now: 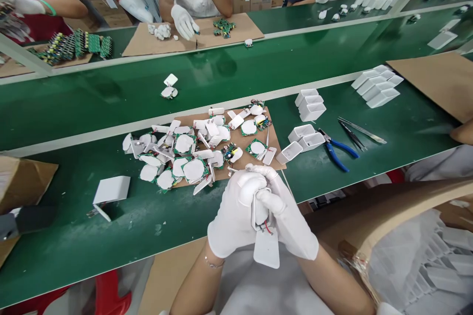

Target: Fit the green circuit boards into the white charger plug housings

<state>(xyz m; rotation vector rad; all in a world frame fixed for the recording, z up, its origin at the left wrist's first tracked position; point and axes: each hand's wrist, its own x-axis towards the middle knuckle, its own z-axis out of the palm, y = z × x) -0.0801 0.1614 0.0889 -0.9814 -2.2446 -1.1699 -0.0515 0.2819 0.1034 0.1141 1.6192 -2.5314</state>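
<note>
Both my gloved hands meet over the near edge of the bench. My left hand (234, 216) wraps round a white plastic housing (254, 214), and my right hand (290, 219) closes on it from the other side, thumb at its opening. A white padded part sits in that opening. From it, red and dark wires lead to a flat white cover plate (266, 250) hanging below. Just beyond my hands lies a pile of green circuit boards with white pads (194, 170) on a cardboard sheet (242, 160). Open white housings (312, 140) stand to the right.
Blue-handled cutters (338, 150), black tweezers (351, 135) and silver tweezers (364, 130) lie right. A white housing (113, 189) lies left. A green conveyor belt (221, 71) runs behind; co-workers sit beyond it. A carton (369, 246) of white housings stands near right.
</note>
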